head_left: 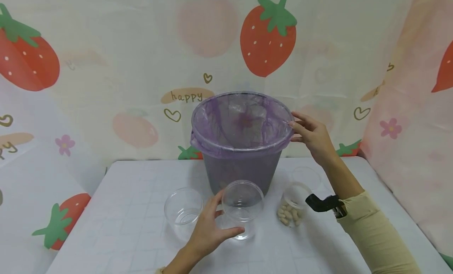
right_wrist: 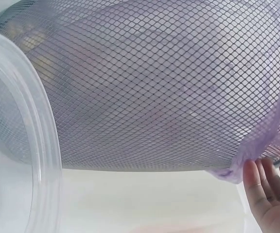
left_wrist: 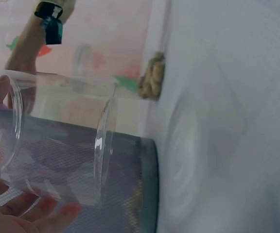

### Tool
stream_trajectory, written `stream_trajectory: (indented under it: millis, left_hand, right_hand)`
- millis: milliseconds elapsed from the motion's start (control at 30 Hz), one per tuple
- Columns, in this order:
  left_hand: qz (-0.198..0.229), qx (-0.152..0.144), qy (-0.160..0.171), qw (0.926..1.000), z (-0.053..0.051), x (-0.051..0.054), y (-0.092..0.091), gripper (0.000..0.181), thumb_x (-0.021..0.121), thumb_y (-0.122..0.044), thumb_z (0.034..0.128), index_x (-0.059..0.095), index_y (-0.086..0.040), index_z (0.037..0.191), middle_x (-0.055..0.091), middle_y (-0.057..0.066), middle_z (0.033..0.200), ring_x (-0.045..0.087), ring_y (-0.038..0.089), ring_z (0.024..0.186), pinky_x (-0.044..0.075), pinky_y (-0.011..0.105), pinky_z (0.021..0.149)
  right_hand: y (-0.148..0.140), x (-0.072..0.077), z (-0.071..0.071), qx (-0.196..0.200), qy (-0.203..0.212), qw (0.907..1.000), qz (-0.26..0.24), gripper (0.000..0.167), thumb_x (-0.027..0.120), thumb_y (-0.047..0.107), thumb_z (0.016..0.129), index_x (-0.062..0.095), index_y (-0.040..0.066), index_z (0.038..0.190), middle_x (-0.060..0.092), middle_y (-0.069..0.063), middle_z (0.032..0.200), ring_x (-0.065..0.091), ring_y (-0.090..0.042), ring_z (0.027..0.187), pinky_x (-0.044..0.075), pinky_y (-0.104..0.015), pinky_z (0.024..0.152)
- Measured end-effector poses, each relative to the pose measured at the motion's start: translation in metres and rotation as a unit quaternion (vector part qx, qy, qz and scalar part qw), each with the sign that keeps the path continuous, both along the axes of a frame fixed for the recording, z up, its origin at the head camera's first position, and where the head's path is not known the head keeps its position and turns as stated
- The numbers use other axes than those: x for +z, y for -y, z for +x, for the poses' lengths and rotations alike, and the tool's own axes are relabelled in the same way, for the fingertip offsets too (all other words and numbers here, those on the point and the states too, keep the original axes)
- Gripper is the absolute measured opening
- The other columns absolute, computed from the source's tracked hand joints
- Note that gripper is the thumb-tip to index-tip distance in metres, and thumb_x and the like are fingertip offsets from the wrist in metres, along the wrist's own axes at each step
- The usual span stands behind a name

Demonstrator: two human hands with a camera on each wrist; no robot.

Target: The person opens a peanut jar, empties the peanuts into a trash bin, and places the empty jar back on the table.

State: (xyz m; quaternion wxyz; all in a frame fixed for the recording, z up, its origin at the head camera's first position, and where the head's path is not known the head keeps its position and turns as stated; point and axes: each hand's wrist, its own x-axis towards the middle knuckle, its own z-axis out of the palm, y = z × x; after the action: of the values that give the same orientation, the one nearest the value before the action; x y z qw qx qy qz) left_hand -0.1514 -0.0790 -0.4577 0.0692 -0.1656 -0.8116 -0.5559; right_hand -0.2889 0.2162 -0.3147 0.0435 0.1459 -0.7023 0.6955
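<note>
My left hand [head_left: 209,228] holds a clear plastic jar [head_left: 243,213] in front of the bin, thumb on the near side and fingers on the far side. In the left wrist view the jar [left_wrist: 57,141] looks raised off the table, with nothing visible inside. My right hand [head_left: 311,136] grips the right rim of a grey mesh trash bin [head_left: 242,171]. A purple trash bag [head_left: 209,145] lines the bin and folds over its rim. In the right wrist view, fingers [right_wrist: 259,189] touch the bag outside the rim.
A second clear jar [head_left: 177,215] stands left of my left hand. To the right, a jar of peanuts [head_left: 289,215] stands below my right wrist, with a clear round lid [head_left: 306,178] behind it. A printed strawberry curtain [head_left: 141,69] hangs behind the white table [head_left: 138,211].
</note>
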Motion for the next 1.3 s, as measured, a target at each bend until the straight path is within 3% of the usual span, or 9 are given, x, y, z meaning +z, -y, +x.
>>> stream_trajectory:
  millis: [133, 400, 800, 1300]
  left_hand:
    - [-0.004, -0.001, 0.003, 1.0, -0.004, -0.01, -0.002, 0.097, 0.092, -0.034, 0.0629, 0.042, -0.022, 0.145, 0.056, 0.007, 0.132, 0.054, 0.029, 0.121, 0.053, 0.038, 0.096]
    - [0.016, -0.001, 0.039, 0.9991, -0.008, -0.021, -0.005, 0.099, 0.093, -0.021, 0.0612, 0.042, -0.015, 0.146, 0.054, 0.006, 0.142, 0.052, 0.03, 0.129, 0.05, 0.045, 0.1]
    - [0.004, -0.016, 0.084, 0.9963, -0.002, -0.033, -0.002, 0.099, 0.089, -0.02, 0.0673, 0.033, -0.007, 0.148, 0.043, 0.017, 0.15, 0.046, 0.038, 0.134, 0.051, 0.049, 0.098]
    - [-0.016, -0.009, 0.085, 0.9962, -0.002, -0.035, -0.001, 0.098, 0.088, -0.025, 0.0694, 0.032, -0.008, 0.148, 0.042, 0.017, 0.15, 0.045, 0.037, 0.135, 0.055, 0.046, 0.09]
  right_hand:
    - [0.0, 0.001, -0.001, -0.002, 0.0, 1.0, 0.001, 0.055, 0.06, 0.018, 0.097, 0.041, -0.004, 0.144, 0.065, 0.007, 0.098, 0.065, -0.005, 0.085, 0.057, -0.017, 0.074]
    - [0.002, 0.003, -0.002, -0.001, 0.002, 1.0, -0.001, 0.056, 0.061, 0.018, 0.097, 0.041, -0.004, 0.144, 0.065, 0.007, 0.099, 0.065, -0.005, 0.085, 0.057, -0.017, 0.074]
    - [0.003, -0.001, 0.0, 0.004, 0.01, 0.9999, -0.005, 0.055, 0.06, 0.017, 0.097, 0.04, -0.004, 0.144, 0.066, 0.007, 0.097, 0.065, -0.005, 0.084, 0.058, -0.018, 0.074]
    - [0.0, -0.002, -0.001, 0.006, 0.008, 0.9999, -0.01, 0.055, 0.061, 0.018, 0.097, 0.041, -0.004, 0.144, 0.066, 0.007, 0.097, 0.065, -0.005, 0.084, 0.058, -0.018, 0.074]
